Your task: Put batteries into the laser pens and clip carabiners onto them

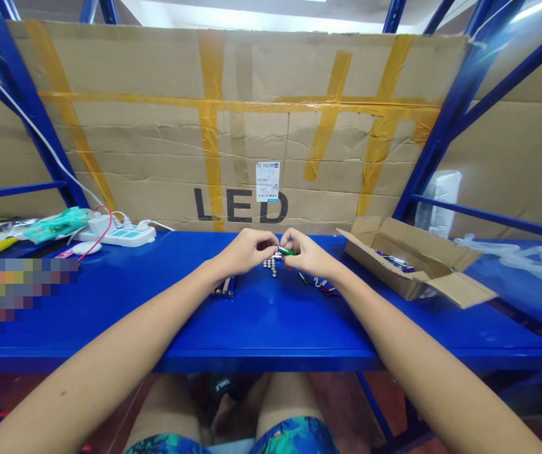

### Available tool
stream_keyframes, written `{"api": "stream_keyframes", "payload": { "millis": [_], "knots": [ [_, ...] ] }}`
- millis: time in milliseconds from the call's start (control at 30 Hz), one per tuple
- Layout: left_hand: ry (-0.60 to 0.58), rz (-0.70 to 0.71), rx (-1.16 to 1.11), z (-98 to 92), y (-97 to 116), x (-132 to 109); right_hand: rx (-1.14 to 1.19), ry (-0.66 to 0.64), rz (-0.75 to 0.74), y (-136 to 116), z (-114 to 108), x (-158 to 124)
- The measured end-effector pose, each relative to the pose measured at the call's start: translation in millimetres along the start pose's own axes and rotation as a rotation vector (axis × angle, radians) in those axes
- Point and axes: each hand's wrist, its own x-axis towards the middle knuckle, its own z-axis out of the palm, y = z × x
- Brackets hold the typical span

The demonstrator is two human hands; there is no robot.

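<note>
Both my hands meet over the middle of a blue metal shelf (261, 315). My right hand (306, 253) pinches a small green cylindrical piece (287, 251). My left hand (247, 249) has its fingers closed on the silver end of that same piece. Just under the hands lies a small cluster of silver button cells (270, 265). A few dark thin sticks (224, 288) lie beneath my left wrist. Small coloured clips, red and green among them, (321, 285) lie beneath my right wrist.
An open cardboard box (413, 265) with small parts stands to the right. A white power strip (120, 234) with plugs and a red wire sits at the back left. A taped cardboard sheet marked LED (240, 205) forms the back wall. Clear plastic bags (521, 255) lie far right.
</note>
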Motion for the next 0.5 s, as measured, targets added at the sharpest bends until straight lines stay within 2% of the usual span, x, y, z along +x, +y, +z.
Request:
{"api": "stream_keyframes", "payload": {
  "millis": [167,367,500],
  "knots": [
    [-0.02,-0.025,0.001,1.0,-1.9,-1.1,-0.013,0.007,-0.014,3.4,-4.2,1.2],
    [0.023,-0.124,-0.067,4.2,-4.0,-1.8,-0.309,0.084,-0.123,-0.1,-6.8,2.2],
    [0.066,-0.209,-0.124,4.2,0.2,-0.4,-0.492,0.19,-0.193,-3.3,-8.8,2.7]
  ]
}}
